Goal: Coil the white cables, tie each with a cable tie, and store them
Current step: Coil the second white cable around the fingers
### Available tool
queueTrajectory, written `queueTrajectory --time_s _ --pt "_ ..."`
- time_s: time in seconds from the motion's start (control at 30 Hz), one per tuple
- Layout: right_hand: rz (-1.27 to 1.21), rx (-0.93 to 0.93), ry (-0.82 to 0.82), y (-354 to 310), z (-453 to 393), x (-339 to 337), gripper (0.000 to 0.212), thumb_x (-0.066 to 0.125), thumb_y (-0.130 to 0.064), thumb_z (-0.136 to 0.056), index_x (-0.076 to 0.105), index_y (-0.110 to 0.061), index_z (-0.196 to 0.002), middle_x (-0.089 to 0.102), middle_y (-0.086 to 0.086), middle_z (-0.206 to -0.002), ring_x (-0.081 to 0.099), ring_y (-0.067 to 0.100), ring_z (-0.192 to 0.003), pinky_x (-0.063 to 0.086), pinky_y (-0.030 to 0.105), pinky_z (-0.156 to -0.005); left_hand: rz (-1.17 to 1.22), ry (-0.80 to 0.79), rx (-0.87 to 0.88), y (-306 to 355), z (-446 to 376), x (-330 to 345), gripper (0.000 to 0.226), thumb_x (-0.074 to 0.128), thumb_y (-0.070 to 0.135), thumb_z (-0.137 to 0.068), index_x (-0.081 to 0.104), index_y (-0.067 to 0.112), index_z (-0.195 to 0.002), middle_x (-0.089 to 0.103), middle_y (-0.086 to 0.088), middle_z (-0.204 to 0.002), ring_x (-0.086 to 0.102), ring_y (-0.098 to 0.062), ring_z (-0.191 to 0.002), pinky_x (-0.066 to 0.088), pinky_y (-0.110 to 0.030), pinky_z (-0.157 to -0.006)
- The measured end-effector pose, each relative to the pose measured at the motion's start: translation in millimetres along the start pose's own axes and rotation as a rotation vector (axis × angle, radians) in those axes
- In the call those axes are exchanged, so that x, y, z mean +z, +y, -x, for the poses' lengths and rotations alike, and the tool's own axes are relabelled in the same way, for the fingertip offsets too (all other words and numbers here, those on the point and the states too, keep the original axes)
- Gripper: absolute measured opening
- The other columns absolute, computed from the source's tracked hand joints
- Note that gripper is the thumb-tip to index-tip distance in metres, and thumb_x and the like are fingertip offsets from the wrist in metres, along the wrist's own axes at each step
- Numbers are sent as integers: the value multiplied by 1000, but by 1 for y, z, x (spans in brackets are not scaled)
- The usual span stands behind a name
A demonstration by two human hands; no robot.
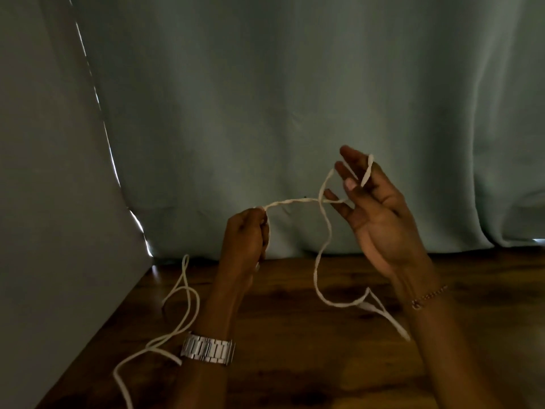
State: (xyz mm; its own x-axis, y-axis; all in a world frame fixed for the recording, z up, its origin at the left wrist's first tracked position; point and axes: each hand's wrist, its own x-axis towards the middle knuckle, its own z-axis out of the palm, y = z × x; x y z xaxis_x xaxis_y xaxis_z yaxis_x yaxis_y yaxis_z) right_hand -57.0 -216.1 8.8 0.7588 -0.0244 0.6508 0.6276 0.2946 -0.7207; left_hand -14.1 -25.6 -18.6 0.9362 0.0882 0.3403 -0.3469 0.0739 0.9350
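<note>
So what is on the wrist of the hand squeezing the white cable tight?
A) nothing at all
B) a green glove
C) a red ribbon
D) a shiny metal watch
D: the left hand, which grips the white cable in a fist, has a silver metal watch on its wrist; the right hand wears a thin bracelet.

Dim, murky picture with soft grain. Daylight leaks as thin bright slits along the left edge of the curtain [295, 113] and at its far right hem. The table [295, 349] shows a faint warm sheen; wide-angle bending curves the left edges
</note>
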Motion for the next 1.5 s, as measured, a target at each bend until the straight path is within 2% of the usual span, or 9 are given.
queueTrajectory --time_s 0.23,0.37,0.47,0.53,0.6,0.93,1.07,1.2,1.5 --pt "676 -38 137 21 -1 -17 27 74 -46 -75 73 -47 -102 4 -24 -163 15 3 -151 33 36 -117 14 29 -21 2 -4 -14 47 40 14 -102 39 21 -55 32 7 -43 21 -8 -36 17 -20 -39" --pt "998 267 62 17 2 -21 48 66 -57 -84 66 -32 -126 30 -18 -153 37 14 -140 32 13 -95 119 12 -38 5 -8 -20 52 39 13 -102 39 23 -50 29 8 -40 18 -6 -33 15 -17 -36" --pt "1164 325 -18 22 0 -24 47 62 -64 -84 76 -21 -98 68 -11 -103 64 8 -92 43 21 -72 133 -44 -31 4 -3 -17 52 38 14 -103 38 23 -52 30 9 -42 19 -6 -34 15 -18 -36" --pt "1272 370 -26 25 -2 -27 60 60 -68 -83 65 -14 -59 56 -5 -54 52 9 -51 37 25 -54 145 -61 -20 4 -3 -16 52 38 14 -103 37 24 -52 30 8 -43 17 -7 -36 14 -18 -37" --pt "1350 351 24 25 -1 -30 69 59 -70 -82 56 -9 -51 49 4 -45 46 16 -42 36 27 -53 161 -64 -27 5 -3 -15 51 38 14 -103 37 24 -53 29 8 -43 17 -7 -36 12 -20 -39" --pt "1094 865 -581 20 16 7 22 76 -41 -86 74 -20 -92 74 -7 -69 73 10 -65 58 22 -58 220 -78 -45 7 0 -12 39 35 14 -104 34 19 -65 28 7 -45 17 -7 -37 10 -24 -43" --pt "1031 1002 -938 36 29 37 65 81 -32 -83 53 -21 -140 74 3 -105 70 10 -72 57 21 -65 310 -80 -62 4 -4 -12 37 32 11 -104 32 18 -68 27 9 -43 19 -5 -34 13 -17 -39" --pt "1139 822 -945 56 45 64 82 84 -37 -78 40 -35 -147 52 -1 -137 65 10 -68 58 23 -57 254 -46 -67 0 -5 -16 39 33 14 -103 34 20 -65 29 10 -43 20 -5 -35 14 -18 -38" --pt "1247 458 -972 99 59 74 63 74 -23 -88 43 -24 -143 64 4 -121 64 14 -91 55 27 -66 323 -64 -63 0 -6 -20 35 33 11 -102 34 18 -68 27 9 -44 18 -6 -36 12 -20 -40"
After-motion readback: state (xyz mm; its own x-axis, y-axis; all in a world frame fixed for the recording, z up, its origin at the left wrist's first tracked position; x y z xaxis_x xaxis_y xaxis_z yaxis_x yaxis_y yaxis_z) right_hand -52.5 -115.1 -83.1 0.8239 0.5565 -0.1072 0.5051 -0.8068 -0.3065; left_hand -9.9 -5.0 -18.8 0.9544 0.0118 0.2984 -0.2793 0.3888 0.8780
